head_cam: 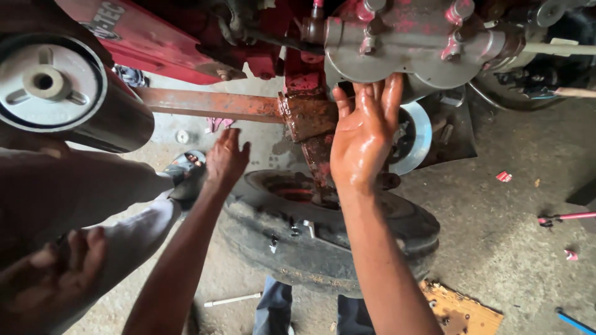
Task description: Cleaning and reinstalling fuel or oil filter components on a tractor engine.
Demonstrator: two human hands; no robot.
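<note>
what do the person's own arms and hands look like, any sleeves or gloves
Both arms are bare up to the frame edge: no sleeves, gloves, watch or rings show. The right hand is wet and glossy, coated in an oily film that runs down the forearm. The left hand looks dry and matte, without that sheen. Both forearms are slim and long.

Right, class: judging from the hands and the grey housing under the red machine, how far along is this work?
Seemingly done: a black cylindrical filter with a white end cap sits apart, upper left. In hand: the oil-wet right hand lies flat against the round grey metal housing; the left hand is open and empty. Left: the housing looks bolted on, untouched by any tool.
</note>
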